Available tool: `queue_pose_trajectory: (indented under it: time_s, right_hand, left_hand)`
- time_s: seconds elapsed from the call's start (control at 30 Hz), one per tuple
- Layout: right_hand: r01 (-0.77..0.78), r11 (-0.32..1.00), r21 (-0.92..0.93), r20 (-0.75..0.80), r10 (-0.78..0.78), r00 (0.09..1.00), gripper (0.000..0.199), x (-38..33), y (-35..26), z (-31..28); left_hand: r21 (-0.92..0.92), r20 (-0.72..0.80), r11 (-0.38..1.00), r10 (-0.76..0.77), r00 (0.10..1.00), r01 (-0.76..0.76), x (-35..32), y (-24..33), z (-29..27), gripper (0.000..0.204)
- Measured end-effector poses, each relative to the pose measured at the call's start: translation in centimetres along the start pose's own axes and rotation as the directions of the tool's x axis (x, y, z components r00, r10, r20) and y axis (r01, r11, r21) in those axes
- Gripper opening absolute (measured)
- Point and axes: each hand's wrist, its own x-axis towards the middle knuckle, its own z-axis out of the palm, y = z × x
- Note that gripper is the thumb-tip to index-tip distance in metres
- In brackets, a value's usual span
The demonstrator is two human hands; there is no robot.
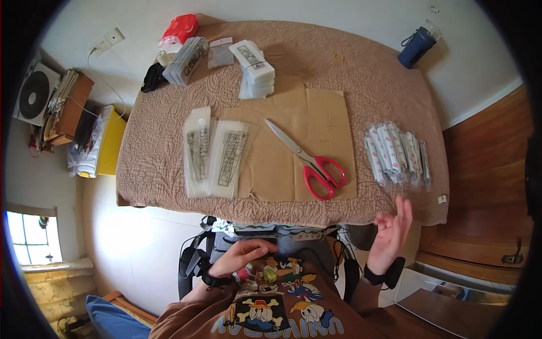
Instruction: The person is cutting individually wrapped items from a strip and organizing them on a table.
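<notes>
My right hand (393,226) is raised at the table's front edge, near the right corner, holding nothing, with some fingers stretched out and others bent. Just beyond it lies a row of slim wrapped packets (395,152), white with small red marks, in clear film. My left hand (244,257) rests in front of my body below the table edge, empty, its fingers fairly straight. Red-handled scissors (309,161) lie with blades slightly apart on a flattened piece of cardboard (330,121). Left of them, flat translucent plastic bags (228,161) with dark printing overlap at the cardboard's left side.
A brown quilted cloth (152,152) covers the table. Toward the back stand a banded stack of printed bags (257,70), another bundle of bags (185,59), a small clear pouch (221,53) and a red plastic bag (180,27). A blue bottle (418,48) stands far right.
</notes>
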Motion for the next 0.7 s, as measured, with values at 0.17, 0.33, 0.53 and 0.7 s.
queue_pose_trajectory:
  time_s: [0.17,0.33,0.53,0.7]
  right_hand:
    - [0.481,0.731,-0.484,0.852,0.267,0.451,0.036,-2.0,4.5,3.2]
    - [0.707,0.214,-0.674,0.738,0.210,0.641,0.029,-4.9,10.2,4.3]
    - [0.458,0.409,-0.790,0.609,0.429,0.667,0.016,-4.2,10.0,3.6]
    - [0.204,0.861,-0.467,0.848,0.370,0.379,0.015,-2.7,3.7,4.5]
  left_hand:
    - [-0.064,0.106,0.988,-0.133,0.985,0.141,-0.8,-0.7,-0.8,0.023]
    - [0.171,0.110,0.985,-0.046,0.993,0.027,-0.6,-2.0,-0.9,0.021]
    - [0.358,0.262,0.928,0.005,0.965,-0.102,-0.2,-2.2,-1.2,0.031]
    - [0.054,0.193,0.975,0.201,0.960,-0.215,0.6,-3.0,1.2,0.056]
